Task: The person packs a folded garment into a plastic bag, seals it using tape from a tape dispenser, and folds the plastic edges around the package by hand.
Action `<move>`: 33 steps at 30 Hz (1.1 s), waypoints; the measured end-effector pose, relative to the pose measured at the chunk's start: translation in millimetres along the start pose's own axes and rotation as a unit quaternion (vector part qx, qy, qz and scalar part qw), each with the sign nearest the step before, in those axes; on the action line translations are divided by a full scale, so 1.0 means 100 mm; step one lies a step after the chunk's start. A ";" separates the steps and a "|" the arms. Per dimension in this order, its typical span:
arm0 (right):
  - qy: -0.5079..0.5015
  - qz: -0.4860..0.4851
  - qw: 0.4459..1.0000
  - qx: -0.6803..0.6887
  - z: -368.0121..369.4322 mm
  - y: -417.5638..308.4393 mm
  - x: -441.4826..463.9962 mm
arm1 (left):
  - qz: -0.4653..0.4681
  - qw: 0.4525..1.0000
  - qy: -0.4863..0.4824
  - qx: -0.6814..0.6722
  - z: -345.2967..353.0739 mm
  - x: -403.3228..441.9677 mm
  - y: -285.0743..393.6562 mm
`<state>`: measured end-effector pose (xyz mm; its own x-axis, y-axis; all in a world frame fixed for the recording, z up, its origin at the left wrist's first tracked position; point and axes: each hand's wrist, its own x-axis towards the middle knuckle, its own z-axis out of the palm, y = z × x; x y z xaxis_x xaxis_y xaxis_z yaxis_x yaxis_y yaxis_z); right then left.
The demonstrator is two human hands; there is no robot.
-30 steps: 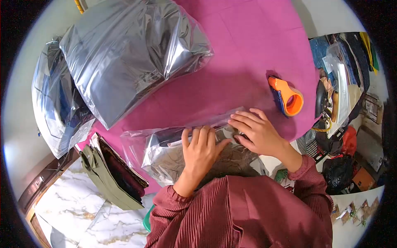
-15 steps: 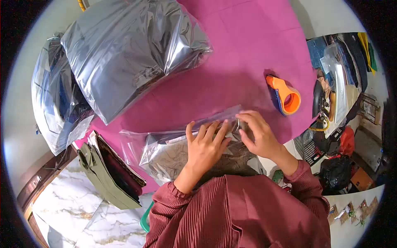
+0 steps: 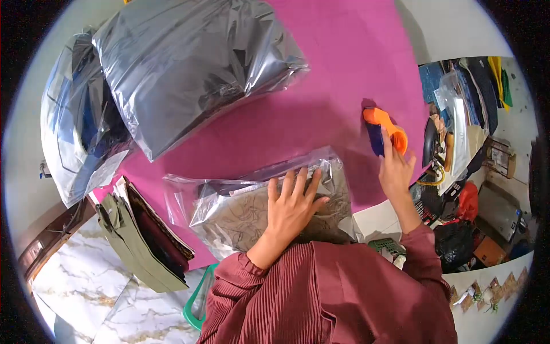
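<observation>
A clear plastic bag (image 3: 223, 221) with a folded, brownish patterned garment inside lies on the pink surface against my body. My left hand (image 3: 291, 211) rests flat on top of it, fingers spread near the bag's upper edge. Farther right, my right hand (image 3: 396, 174) reaches to an orange and dark blue tape dispenser (image 3: 376, 116). Its index finger is stretched out over the dispenser's round orange end, partly covering it. Whether the fingers touch the dispenser I cannot tell.
A large clear bag of dark cloth (image 3: 183, 80) lies on the pink cloth (image 3: 349, 51) at upper left. Beside it is another filled bag (image 3: 69, 132). Folded olive garments (image 3: 134, 243) sit at the left edge. Hanging clothes (image 3: 467, 94) and a black plastic bag (image 3: 455, 243) are at right.
My right hand has left the bag's upper right edge and moved right and up to the tape dispenser. My left hand stays on the bag. The view has shifted slightly.
</observation>
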<state>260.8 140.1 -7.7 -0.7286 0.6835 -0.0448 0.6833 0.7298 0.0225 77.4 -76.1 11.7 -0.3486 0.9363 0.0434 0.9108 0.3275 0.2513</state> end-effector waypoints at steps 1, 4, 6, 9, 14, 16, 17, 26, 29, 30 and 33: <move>-0.017 -0.012 0.999 0.027 -0.20 -0.05 0.09 | 0.002 1.000 -0.001 -0.001 0.00 0.01 -0.01; -0.058 -0.037 0.995 0.078 -0.82 -0.27 0.29 | 0.004 1.000 -0.008 -0.008 -0.01 -0.03 -0.01; -0.122 0.007 0.956 0.265 -1.24 -0.48 0.44 | 0.005 1.000 0.005 -0.010 -0.01 -0.05 -0.01; -0.176 0.051 0.880 0.439 -1.51 -0.78 0.55 | 0.008 1.000 0.023 -0.013 -0.01 -0.08 0.00; -0.238 -0.048 0.879 0.411 -1.53 -1.15 0.64 | 0.023 0.996 0.082 -0.022 0.01 -0.20 -0.02; -0.323 -0.024 0.877 0.356 -1.42 -1.11 0.58 | 0.022 0.996 0.075 -0.037 0.07 -0.27 -0.03; -0.363 -0.014 0.874 0.323 -1.38 -1.07 0.57 | 0.019 0.996 0.075 -0.045 0.09 -0.26 -0.03; -0.376 0.009 0.880 0.291 -1.56 -1.13 0.36 | -0.007 0.978 -0.035 -0.204 -0.13 0.12 -0.48; -0.361 0.007 0.888 0.285 -1.55 -1.13 0.15 | 0.002 0.966 -0.114 -0.232 -0.06 0.26 -0.62; -0.333 -0.009 0.903 0.271 -1.52 -1.13 0.07 | 0.014 0.968 -0.133 -0.214 -0.08 0.29 -0.64; -0.239 -0.057 0.943 0.226 -1.43 -1.11 -0.12 | 0.057 0.969 -0.185 -0.155 -0.15 0.39 -0.68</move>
<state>186.7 52.7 133.6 -0.7673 0.4380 -0.4684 0.6314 0.6435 -0.4327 -1.8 -64.1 10.7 -0.0943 0.9641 -0.2481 0.8085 0.2196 0.5459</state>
